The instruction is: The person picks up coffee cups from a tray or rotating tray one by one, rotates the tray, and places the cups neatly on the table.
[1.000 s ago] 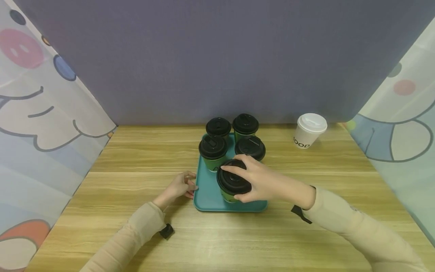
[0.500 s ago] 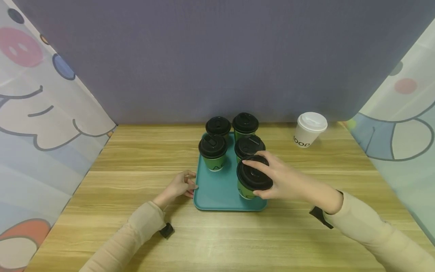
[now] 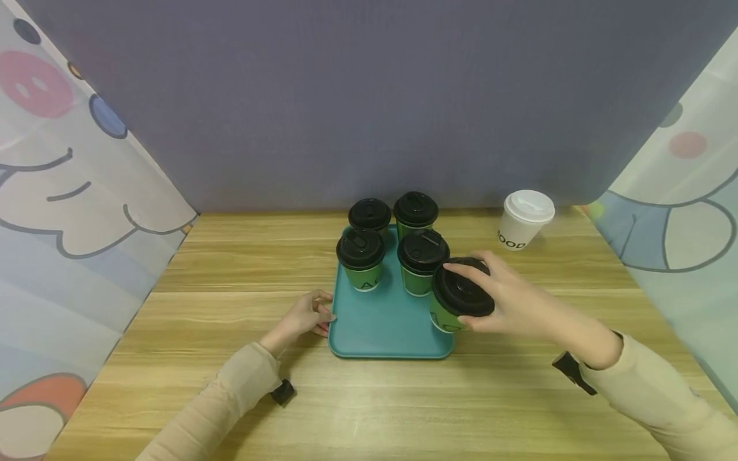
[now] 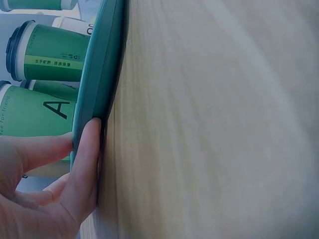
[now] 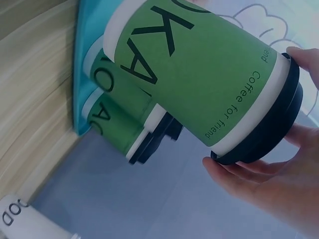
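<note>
My right hand (image 3: 507, 298) grips a green paper coffee cup (image 3: 445, 317) by its black lid, fingers and thumb spread round the lid's rim. In the head view this cup overlaps the right edge of the teal tray (image 3: 375, 330); in the right wrist view its green side (image 5: 199, 74) shows clear of the tray. My left hand (image 3: 302, 320) is at the tray's left edge, and the left wrist view shows thumb and finger pinching its rim (image 4: 89, 99). Several more green cups with black lids stand on the tray, one (image 3: 364, 278) at left and one (image 3: 416, 282) at right.
A white lidded cup (image 3: 519, 224) stands on the wooden table (image 3: 259, 256) at the back right. Behind the table rises a grey panel (image 3: 369, 109). Cartoon-printed curtains (image 3: 69, 269) hang on both sides.
My right hand has carried the cup rightward from over the tray's middle to its right edge. The left hand and the tray have stayed in place.
</note>
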`<state>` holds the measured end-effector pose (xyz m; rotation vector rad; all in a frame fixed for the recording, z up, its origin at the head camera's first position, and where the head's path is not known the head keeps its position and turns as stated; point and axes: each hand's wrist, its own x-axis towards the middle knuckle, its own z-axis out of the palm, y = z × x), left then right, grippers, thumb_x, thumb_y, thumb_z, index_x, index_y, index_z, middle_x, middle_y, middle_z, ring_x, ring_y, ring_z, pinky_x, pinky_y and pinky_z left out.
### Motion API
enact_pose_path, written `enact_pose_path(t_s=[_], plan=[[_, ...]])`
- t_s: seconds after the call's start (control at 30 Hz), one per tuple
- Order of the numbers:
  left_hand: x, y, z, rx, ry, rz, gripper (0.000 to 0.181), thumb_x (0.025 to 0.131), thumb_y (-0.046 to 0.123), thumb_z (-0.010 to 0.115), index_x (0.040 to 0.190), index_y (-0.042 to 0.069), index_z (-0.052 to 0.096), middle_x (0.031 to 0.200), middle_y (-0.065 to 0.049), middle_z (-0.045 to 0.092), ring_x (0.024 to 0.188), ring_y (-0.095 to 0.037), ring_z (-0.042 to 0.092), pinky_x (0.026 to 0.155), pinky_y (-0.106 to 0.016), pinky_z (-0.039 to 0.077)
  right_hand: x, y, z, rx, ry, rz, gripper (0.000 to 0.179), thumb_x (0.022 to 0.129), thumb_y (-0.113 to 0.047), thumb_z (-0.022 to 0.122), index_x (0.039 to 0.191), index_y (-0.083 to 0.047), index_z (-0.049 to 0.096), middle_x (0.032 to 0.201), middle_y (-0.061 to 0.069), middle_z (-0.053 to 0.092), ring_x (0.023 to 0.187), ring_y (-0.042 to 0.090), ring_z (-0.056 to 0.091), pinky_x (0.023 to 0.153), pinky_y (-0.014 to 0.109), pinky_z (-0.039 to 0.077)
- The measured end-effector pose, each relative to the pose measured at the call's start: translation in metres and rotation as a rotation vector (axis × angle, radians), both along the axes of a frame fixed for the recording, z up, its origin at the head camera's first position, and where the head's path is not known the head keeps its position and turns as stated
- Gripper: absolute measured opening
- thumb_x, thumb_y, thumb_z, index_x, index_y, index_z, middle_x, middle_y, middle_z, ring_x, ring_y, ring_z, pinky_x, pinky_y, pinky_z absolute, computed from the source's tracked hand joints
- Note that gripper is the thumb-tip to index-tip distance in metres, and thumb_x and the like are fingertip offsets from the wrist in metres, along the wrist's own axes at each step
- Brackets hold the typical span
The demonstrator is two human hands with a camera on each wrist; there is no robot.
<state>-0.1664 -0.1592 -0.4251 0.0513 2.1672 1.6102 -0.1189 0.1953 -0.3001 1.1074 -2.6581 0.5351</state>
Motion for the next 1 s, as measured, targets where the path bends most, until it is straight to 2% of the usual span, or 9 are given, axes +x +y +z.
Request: enact_pose_path(t_s=[0.17,0.33,0.53,0.73,1.0], plan=[[0.000,-0.001,-0.001,0.005,0.003,0.003,0.044,0.080,-0.008,0.054,0.120,-0.010,0.037,0.073,-0.011,0.053,0.053,-0.016,0.053,0.052,-0.033,0.055,-0.001,0.009,0.001,-0.022,0.049,-0.012,0.073,0.063,-0.028,0.075,0.127,-0.014,0.043,0.116,0.015,0.039,0.099,0.027,0.046,0.073,0.041,0.048],[0.000,-0.001,-0.001,0.007,0.001,0.006,0.043,0.080,-0.008,0.054,0.119,-0.010,0.037,0.072,-0.010,0.052,0.053,-0.016,0.053,0.052,-0.033,0.055,-0.005,0.015,0.004,-0.052,0.093,-0.021,0.073,0.062,-0.025,0.075,0.126,-0.013,0.043,0.114,0.019,0.040,0.099,0.032,0.045,0.074,0.048,0.047],[0.001,0.000,0.000,-0.003,-0.006,0.012,0.043,0.080,-0.008,0.054,0.120,-0.009,0.038,0.073,-0.011,0.053,0.054,-0.016,0.053,0.053,-0.033,0.056,-0.014,0.023,0.005,-0.062,0.118,-0.038,0.073,0.060,-0.023,0.076,0.124,-0.011,0.044,0.109,0.021,0.042,0.095,0.034,0.046,0.072,0.049,0.046],[0.000,0.000,0.000,-0.005,-0.004,0.016,0.043,0.080,-0.008,0.055,0.119,-0.009,0.038,0.073,-0.011,0.053,0.053,-0.016,0.053,0.052,-0.032,0.055,-0.027,0.032,0.006,-0.049,0.090,-0.079,0.071,0.061,-0.020,0.074,0.124,-0.007,0.044,0.111,0.022,0.040,0.096,0.036,0.044,0.074,0.052,0.044],[0.000,0.000,0.001,-0.033,0.008,0.005,0.044,0.081,-0.006,0.055,0.121,-0.010,0.038,0.074,-0.012,0.054,0.054,-0.017,0.054,0.053,-0.033,0.056,-0.054,0.035,0.006,-0.031,0.069,-0.117,0.068,0.062,-0.020,0.075,0.121,-0.002,0.044,0.106,0.028,0.040,0.091,0.036,0.045,0.070,0.051,0.045]])
